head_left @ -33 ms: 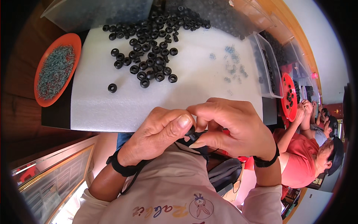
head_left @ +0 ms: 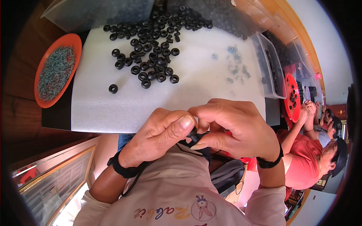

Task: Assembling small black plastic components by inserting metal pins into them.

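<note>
Just beyond the near edge of the white mat, my two hands meet over my lap. My left hand is closed, its thumb pressing a round black cord-lock shell that the fingers partly hide. My right hand pinches a small black plunger between thumb and fingers, right against the shell. How far the plunger sits inside the shell cannot be seen. Many more black shells with round holes lie heaped on the mat, and a single one rests apart from them, nearer me.
An orange plate of small metal springs stands at the left. More loose springs lie on the mat's right side. Clear plastic bins stand at the back, another at the right. Beyond it, a co-worker in red sits near a red plate.
</note>
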Demonstrator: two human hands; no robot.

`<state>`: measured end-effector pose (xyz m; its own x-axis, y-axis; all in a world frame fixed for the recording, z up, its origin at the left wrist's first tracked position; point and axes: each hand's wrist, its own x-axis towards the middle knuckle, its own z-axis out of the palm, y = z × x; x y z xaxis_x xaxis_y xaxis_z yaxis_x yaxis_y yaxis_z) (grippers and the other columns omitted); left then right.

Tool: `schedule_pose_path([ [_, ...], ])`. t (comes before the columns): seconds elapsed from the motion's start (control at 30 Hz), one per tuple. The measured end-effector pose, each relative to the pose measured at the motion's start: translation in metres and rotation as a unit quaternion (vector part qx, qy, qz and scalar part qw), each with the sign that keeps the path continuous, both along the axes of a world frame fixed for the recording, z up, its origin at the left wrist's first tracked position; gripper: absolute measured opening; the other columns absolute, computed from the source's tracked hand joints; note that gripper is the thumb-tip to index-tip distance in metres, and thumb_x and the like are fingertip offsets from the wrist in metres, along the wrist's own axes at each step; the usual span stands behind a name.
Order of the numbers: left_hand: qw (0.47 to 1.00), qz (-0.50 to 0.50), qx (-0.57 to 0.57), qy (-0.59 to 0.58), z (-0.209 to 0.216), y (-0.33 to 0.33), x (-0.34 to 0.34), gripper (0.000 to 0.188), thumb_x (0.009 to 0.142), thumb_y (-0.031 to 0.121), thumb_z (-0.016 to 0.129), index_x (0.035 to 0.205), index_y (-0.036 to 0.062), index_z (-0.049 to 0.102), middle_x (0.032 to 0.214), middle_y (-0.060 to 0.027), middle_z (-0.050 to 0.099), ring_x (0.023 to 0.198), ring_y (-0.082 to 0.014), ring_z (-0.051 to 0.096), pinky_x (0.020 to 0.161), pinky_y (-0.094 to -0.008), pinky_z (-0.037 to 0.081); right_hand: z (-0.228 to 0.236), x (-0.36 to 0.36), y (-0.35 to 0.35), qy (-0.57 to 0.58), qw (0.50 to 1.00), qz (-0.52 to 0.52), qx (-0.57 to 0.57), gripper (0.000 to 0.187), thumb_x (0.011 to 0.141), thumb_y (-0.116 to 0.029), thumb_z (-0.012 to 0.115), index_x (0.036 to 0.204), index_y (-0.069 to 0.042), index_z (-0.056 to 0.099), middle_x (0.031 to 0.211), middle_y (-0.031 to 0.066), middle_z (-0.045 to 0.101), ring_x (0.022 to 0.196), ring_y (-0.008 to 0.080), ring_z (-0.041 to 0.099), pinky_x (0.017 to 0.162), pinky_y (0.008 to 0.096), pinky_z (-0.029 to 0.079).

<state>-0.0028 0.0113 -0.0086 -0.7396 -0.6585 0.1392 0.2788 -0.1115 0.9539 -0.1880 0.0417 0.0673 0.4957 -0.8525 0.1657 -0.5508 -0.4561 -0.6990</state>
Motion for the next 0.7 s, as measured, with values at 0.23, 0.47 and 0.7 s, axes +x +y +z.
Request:
schedule_pose_path([
  [0.23,0.999,0.024,0.026,-0.014,-0.002,0.000,0.002,0.048,0.100,0.038,0.039,0.083,-0.0031,0.056,0.069,-0.0054,0.053,0.065,-0.0116,0.048,0.060,-0.0257,0.041,-0.002,0.006,0.010,-0.021,0.998,-0.059,-0.010,0.026,0.071,-0.012,0.078,0.091,-0.004,0.062,0.074,0.0069,0.060,0.056,0.0173,0.058,0.050,0.0253,0.044],
  [0.47,0.998,0.043,0.050,0.017,0.005,0.000,0.001,0.048,0.099,0.039,0.041,0.084,-0.0046,0.056,0.071,-0.0053,0.053,0.067,-0.0096,0.049,0.063,-0.0244,0.044,-0.009,0.016,0.019,-0.031,0.991,-0.084,-0.096,0.022,0.071,0.004,0.072,0.088,-0.002,0.061,0.077,0.0118,0.062,0.059,0.0191,0.060,0.051,0.0258,0.046],
  [0.7,0.995,0.050,0.081,0.014,0.004,0.000,0.000,0.047,0.099,0.038,0.042,0.085,-0.0049,0.056,0.072,-0.0051,0.053,0.069,-0.0096,0.050,0.065,-0.0257,0.048,-0.009,0.017,0.023,-0.019,0.989,-0.087,-0.116,0.021,0.070,0.009,0.063,0.088,-0.001,0.062,0.082,0.0090,0.057,0.060,0.0204,0.059,0.051,0.0280,0.046],
])
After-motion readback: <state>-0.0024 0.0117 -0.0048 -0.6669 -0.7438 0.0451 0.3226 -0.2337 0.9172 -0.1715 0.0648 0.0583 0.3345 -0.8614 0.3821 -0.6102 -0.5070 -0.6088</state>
